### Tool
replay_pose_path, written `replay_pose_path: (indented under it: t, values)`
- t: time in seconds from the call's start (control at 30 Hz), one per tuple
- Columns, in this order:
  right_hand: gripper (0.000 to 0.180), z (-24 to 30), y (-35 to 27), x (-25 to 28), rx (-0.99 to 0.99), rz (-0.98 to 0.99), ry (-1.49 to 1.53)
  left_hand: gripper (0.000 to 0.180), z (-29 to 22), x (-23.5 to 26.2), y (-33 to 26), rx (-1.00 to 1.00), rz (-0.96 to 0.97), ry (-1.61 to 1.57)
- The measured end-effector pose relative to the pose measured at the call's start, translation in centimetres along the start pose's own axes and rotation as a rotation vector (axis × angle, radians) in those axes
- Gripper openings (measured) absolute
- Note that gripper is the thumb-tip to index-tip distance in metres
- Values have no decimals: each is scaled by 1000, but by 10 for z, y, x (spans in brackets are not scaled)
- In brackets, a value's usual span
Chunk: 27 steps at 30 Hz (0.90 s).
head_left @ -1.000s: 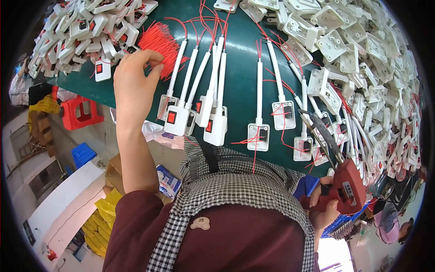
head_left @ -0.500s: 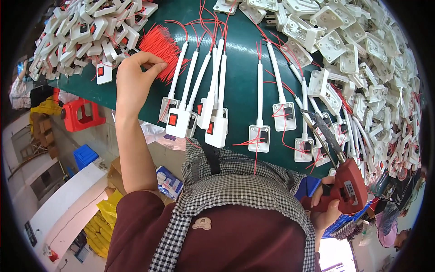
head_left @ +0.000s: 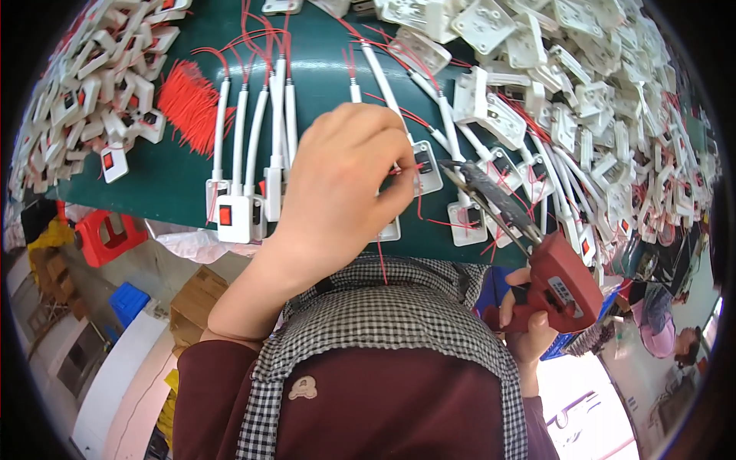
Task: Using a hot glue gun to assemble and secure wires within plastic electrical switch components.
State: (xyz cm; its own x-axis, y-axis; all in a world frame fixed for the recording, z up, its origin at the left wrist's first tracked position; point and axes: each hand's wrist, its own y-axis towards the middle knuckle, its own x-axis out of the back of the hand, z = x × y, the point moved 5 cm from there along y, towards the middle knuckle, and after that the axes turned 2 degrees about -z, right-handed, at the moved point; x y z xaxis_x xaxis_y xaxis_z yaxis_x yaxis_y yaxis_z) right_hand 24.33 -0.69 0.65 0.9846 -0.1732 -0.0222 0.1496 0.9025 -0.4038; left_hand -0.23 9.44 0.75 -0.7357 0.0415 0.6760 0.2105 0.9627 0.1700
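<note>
L hand (head_left: 330, 199) has left the wire bunch (head_left: 192, 107) it was pinching at approx. 0.5 s ago & is now over the mid row, R of the closed switches (head_left: 234, 219). Thumb & index are bent in beside an open housing (head_left: 432, 181); red shows at the fingertips, but can't tell if the grip has a wire or that's the housing's own. Hand + forearm now block part of the row, incl. most of another open housing (head_left: 392, 232) nearer the apron (head_left: 383, 314).

R hand (head_left: 530, 337) same as before: grip wrapped round the handle of the red gun (head_left: 566, 285). Its dark tip is now closer to the 1st open housing, at its R edge in view; contact unclear.

Whole view slid L vs. earlier, so the bench (head_left: 176, 193) sits further L. White parts pile (head_left: 529, 46) far R & switch pile (head_left: 84, 100) far L look unchanged.
</note>
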Motion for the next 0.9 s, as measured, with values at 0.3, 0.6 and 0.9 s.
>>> replay_pose_path:
  t: [0.3, 0.6, 0.9]
  values:
    - [68, -4, -1, 6, -24, 138, 58, 12, -2, -22, 0, -4, 64, -3]
    - [67, -4, 1, -1, -64, 139, 23, 13, 0, -22, -2, -50, 34, 30]
    - [71, -11, -2, 4, -103, 157, -16, 12, -1, -20, -2, -58, 32, 31]
